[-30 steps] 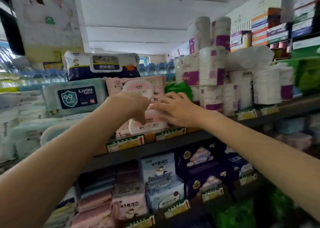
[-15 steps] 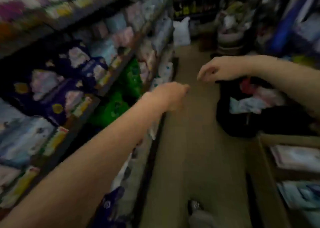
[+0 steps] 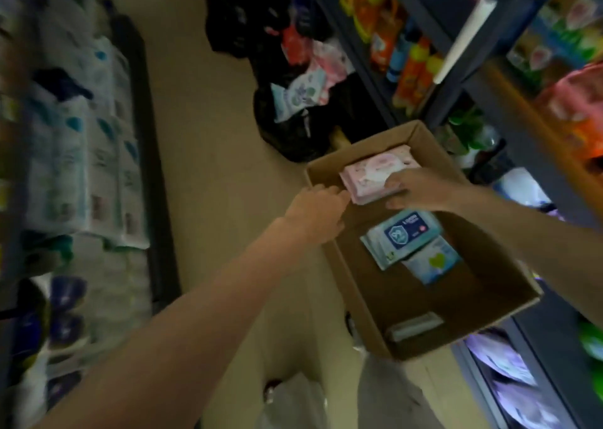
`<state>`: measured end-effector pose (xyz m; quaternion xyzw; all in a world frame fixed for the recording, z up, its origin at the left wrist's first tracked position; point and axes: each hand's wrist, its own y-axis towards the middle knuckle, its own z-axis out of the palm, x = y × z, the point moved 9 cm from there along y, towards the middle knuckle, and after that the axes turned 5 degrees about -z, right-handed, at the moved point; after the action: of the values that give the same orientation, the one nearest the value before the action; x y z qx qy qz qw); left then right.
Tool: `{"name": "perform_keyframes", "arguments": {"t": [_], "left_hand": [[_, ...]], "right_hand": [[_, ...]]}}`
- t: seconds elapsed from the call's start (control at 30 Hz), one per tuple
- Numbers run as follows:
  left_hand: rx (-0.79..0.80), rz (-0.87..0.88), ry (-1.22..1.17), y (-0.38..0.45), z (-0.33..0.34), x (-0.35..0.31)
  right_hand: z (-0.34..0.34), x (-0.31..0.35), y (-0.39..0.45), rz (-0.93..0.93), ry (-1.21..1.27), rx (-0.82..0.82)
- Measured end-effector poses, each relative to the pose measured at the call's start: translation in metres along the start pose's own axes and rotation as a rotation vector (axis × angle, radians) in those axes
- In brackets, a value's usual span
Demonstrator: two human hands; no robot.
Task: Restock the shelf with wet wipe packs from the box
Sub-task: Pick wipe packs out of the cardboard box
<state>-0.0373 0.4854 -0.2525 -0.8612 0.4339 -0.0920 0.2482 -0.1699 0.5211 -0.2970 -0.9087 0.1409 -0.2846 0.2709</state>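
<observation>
Pink wipe pack [image 3: 375, 175] gripped by right hand [image 3: 421, 188], left hand [image 3: 318, 213] touching its edge

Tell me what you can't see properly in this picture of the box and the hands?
- Head view: the pink pack is partly covered by the right hand.
- The print on the teal pack is too blurred to read.
- The left hand reaches the pink pack's corner; blur hides whether it touches.
- The shelves at left are smeared by motion.
- The cardboard box floor is dim.
</observation>
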Motion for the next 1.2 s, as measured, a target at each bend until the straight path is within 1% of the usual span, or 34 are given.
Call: {"name": "perform_keyframes", "arguments": {"t": [0.1,0.13,0.2,0.27,0.3,0.37,0.43,0.5,0.57,0.63,0.77,0.87,0.97,1.0,1.03,1.1,1.2], "left_hand": [[0.03,-0.084,-0.018,0.063,0.025,0.002],[0.042,-0.081,0.013,0.08,0.035,0.002],[0.041,-0.004,0.129,0.107,0.053,-0.006],[-0.016,0.056,0.183,0.129,0.068,-0.014],[-0.056,0.053,0.169,0.138,0.073,-0.016],[-0.108,0.017,0.125,0.154,0.082,-0.015],[-0.111,-0.03,0.093,0.164,0.095,-0.011],[-0.074,-0.051,0.067,0.169,0.108,-0.008],[-0.059,-0.06,0.054,0.168,0.117,-0.007],[-0.067,-0.104,0.033,0.162,0.118,-0.005],[-0.055,-0.12,0.007,0.147,0.122,-0.01],[-0.101,-0.176,-0.011,0.131,0.114,-0.003],[-0.216,-0.245,0.027,0.109,0.079,0.009],[-0.277,-0.27,0.042,0.098,0.063,0.015],[-0.373,-0.31,0.054,0.086,0.044,0.025],[-0.63,-0.41,0.084,0.051,-0.001,0.049],[-0.801,-0.498,0.076,-0.016,-0.055,0.093]], "right_hand": [[0.024,-0.06,0.053,-0.034,-0.081,0.08],[0.031,-0.074,0.072,-0.056,-0.154,0.111],[0.038,-0.096,0.112,-0.113,-0.275,0.135],[0.036,-0.114,0.153,-0.146,-0.354,0.077],[0.036,-0.122,0.172,-0.155,-0.393,0.053],[0.045,-0.136,0.204,-0.151,-0.468,0.038],[0.057,-0.141,0.225,-0.153,-0.521,0.005],[0.061,-0.136,0.231,-0.179,-0.581,-0.078],[0.062,-0.126,0.224,-0.213,-0.665,-0.12],[0.069,-0.12,0.212,-0.228,-0.703,-0.102],[0.075,-0.112,0.172,-0.22,-0.654,-0.086],[0.05,-0.083,0.139,-0.267,-0.593,-0.153],[0.008,-0.033,0.106,-0.331,-0.562,-0.281],[-0.006,-0.01,0.095,-0.369,-0.59,-0.331],[-0.019,0.016,0.083,-0.416,-0.63,-0.383],[-0.045,0.078,0.055,-0.539,-0.714,-0.502],[-0.077,0.183,0.005,-0.732,-0.758,-0.678]]}}
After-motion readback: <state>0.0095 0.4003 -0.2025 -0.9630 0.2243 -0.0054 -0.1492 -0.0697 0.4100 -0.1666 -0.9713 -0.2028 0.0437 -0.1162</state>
